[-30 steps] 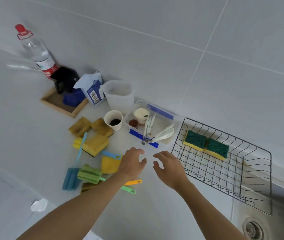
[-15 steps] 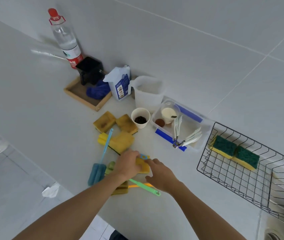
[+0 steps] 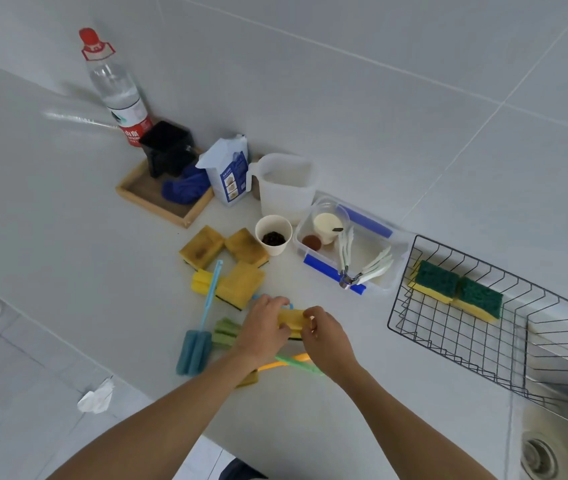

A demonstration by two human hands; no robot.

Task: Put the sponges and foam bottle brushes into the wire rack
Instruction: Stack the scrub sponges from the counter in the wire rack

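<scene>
At frame centre, the left hand point(image 3: 264, 328) and right hand point(image 3: 328, 337) pinch a yellow sponge point(image 3: 291, 319) between their fingertips; the wire rack point(image 3: 449, 341) sits well right.

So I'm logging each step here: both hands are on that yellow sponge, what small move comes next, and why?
Probably lift the yellow sponge clear of the brushes and carry it right toward the wire rack. Both the left hand and right hand already pinch it, and the rack holds only two green-topped sponges.
</scene>
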